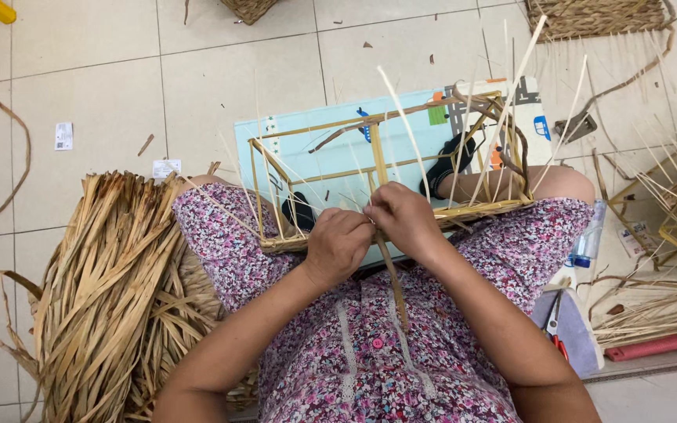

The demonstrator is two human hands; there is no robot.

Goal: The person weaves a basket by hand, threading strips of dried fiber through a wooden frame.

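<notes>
While resting across both knees, rectangular basket frame of pale bamboo sticks (389, 168) kept level and steady by the lap, near rail turned toward the body so both hands meet it without stretching. Left hand (337, 244) curled tight at that near rail, fingers folded narrow, apparently pinching a flat dried-reed weaving strip (393, 278) against the stick; exact grip hidden under the knuckles. Right hand (406, 218) touching the left, fingers likewise bent close and pressed on the same spot, thumb side down. Strip running from beneath the fingertips, between the wrists and down over the floral dress, loose end trailing on the lap. Thin upright splints (503, 102) fanning up and away from the frame, well clear of the fingers. Heaped within easy reach by the left elbow, bundle of brown dried reed leaves (111, 290). Under the frame, light blue printed play mat (331, 141) on the tiled floor. Beside the right knee, small red-handled scissors (555, 329) on a grey cloth.
</notes>
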